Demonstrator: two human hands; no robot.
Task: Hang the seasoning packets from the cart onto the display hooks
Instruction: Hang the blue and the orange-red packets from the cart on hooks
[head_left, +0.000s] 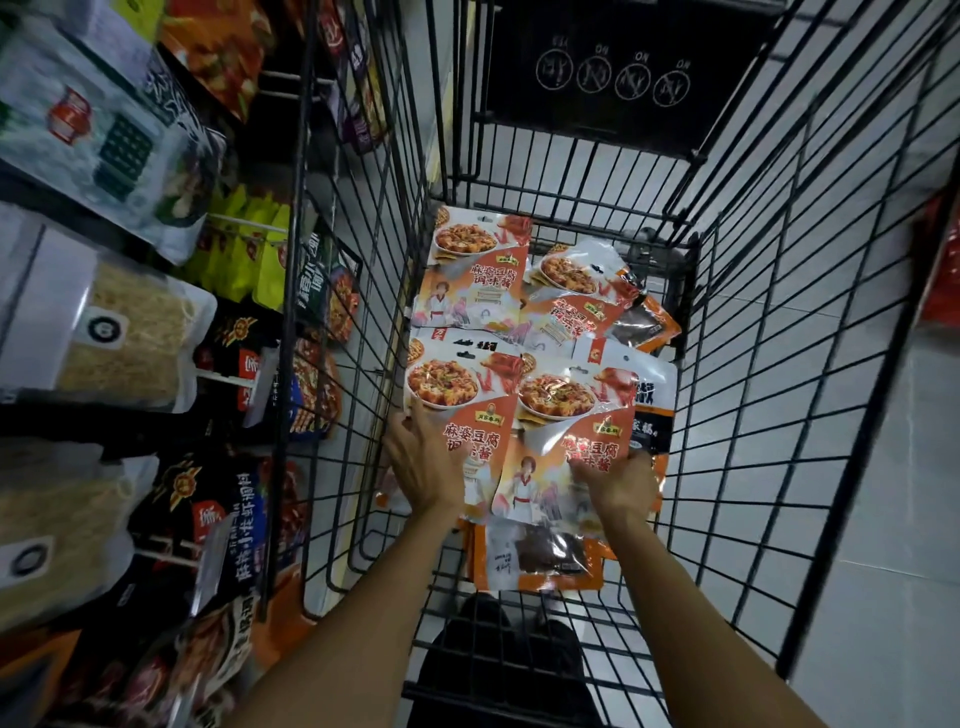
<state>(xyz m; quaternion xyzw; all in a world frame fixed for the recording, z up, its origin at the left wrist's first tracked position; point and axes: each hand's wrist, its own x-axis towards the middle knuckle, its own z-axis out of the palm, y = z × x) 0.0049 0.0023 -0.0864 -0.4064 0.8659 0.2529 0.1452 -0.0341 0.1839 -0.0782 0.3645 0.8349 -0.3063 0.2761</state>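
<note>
Down in the black wire cart (753, 322), both hands lie on orange-and-white seasoning packets (470, 270): left hand (423, 460) flat, right hand (618, 480) gripping one's edge

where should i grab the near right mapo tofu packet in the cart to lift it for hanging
Pinch the near right packet by its lower edge, coming from above on your side, where the right hand already rests. It lies flat, face up, hang hole at the far end, so that end stays free for the hook.

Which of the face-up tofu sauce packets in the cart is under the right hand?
The near-right packet, tilted, with the right hand on its lower edge.
</note>
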